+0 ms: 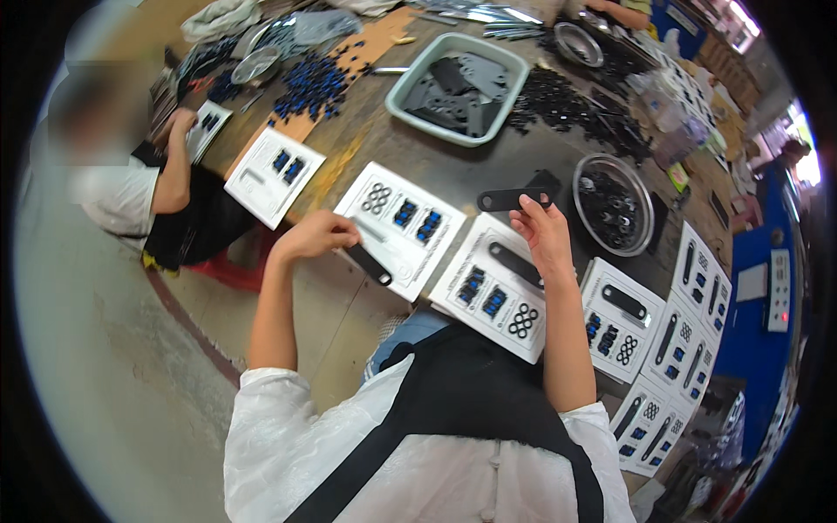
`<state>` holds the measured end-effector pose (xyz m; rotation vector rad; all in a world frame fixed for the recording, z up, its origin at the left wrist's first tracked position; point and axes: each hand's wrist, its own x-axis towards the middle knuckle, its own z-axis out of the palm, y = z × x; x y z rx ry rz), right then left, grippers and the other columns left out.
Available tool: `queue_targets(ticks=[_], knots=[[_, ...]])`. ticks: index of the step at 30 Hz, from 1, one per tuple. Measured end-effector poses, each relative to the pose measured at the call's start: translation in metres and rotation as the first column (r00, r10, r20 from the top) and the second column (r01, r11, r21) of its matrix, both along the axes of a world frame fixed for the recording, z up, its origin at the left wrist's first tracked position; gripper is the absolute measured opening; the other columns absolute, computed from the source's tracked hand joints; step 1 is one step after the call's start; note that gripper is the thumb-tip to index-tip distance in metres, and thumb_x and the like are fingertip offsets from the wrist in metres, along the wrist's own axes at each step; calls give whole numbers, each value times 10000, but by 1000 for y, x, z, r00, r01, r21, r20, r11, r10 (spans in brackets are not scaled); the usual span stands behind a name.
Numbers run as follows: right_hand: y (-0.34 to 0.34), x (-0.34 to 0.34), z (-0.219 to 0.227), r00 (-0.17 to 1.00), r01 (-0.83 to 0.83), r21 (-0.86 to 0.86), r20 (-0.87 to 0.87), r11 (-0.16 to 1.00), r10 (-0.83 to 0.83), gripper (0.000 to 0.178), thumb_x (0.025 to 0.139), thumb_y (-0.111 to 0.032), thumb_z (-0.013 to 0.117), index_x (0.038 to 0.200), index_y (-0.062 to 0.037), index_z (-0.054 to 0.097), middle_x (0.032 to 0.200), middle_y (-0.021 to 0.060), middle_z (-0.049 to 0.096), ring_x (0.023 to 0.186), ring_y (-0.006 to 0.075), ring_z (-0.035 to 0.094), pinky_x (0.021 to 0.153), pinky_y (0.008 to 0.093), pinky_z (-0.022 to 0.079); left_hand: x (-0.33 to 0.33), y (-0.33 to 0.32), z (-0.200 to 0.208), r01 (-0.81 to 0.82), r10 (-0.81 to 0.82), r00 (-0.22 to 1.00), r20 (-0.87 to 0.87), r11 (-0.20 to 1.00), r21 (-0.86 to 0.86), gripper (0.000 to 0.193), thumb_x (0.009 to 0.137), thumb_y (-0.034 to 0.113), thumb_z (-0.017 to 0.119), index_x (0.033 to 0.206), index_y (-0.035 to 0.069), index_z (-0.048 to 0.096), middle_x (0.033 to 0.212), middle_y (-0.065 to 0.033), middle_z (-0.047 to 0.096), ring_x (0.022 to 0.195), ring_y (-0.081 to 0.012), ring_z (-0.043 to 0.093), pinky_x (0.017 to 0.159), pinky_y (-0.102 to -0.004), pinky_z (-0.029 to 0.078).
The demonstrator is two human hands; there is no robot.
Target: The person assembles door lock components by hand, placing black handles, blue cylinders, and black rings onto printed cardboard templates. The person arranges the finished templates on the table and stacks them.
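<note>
My left hand (321,235) is pinched on the upper end of a flat black bar (371,265) with rounded ends, over a white card (370,193). That card carries black rings and blue-and-black parts. My right hand (545,235) grips one end of another flat black bar (499,200), which has a hole at its far end and is raised above the table. Just below it lies a stack of white cards (523,336); its top card holds a black bar, blue-and-black parts and black rings.
A pale tub (397,109) of flat black pieces stands ahead, and a steel bowl (649,213) of small black parts is at right. Blue pieces (314,83) lie scattered at far left. Filled cards (649,427) line the right edge. Another person's hand (181,120) works at left.
</note>
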<state>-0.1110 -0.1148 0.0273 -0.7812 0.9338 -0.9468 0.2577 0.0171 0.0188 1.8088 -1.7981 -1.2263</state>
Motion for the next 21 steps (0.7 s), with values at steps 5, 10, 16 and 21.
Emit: queue_targets(ticks=[5, 10, 16, 21], knots=[[26, 46, -10, 971, -237, 81, -4, 968, 238, 139, 898, -111, 665, 955, -31, 566, 885, 69, 644, 859, 195, 699, 699, 241, 586, -11, 13, -20, -235, 215, 968, -132, 959, -159, 178, 859, 127, 672, 980, 7, 722, 807, -108, 718, 667, -148, 644, 602, -294, 499], [59, 75, -15, 937, -350, 154, 48, 924, 347, 281, 904, -81, 652, 1108, 77, 539, 987, 154, 653, 910, 231, 703, 792, 255, 595, -22, 30, -13, -505, 446, 856, -262, 829, -238, 172, 895, 137, 656, 1014, 24, 708, 827, -46, 641, 695, -97, 611, 620, -259, 489], [94, 109, -35, 891, -453, 244, 101, 858, 442, 149, 915, -60, 638, 994, 39, 558, 1007, 167, 655, 942, 229, 692, 811, 251, 590, -74, 38, -15, -527, 391, 614, -686, 850, 13, 178, 931, 143, 642, 1029, -3, 611, 813, 22, 617, 694, -47, 571, 613, -207, 463], [108, 117, -29, 504, -731, -266, -831, 628, 234, 394, 786, -215, 734, 1106, -40, 586, 1029, 120, 650, 984, 310, 627, 791, 376, 523, -65, 47, -57, -552, 504, 621, -600, 825, 123, 156, 912, 132, 657, 929, -12, 601, 683, 13, 608, 601, -44, 574, 559, -203, 463]])
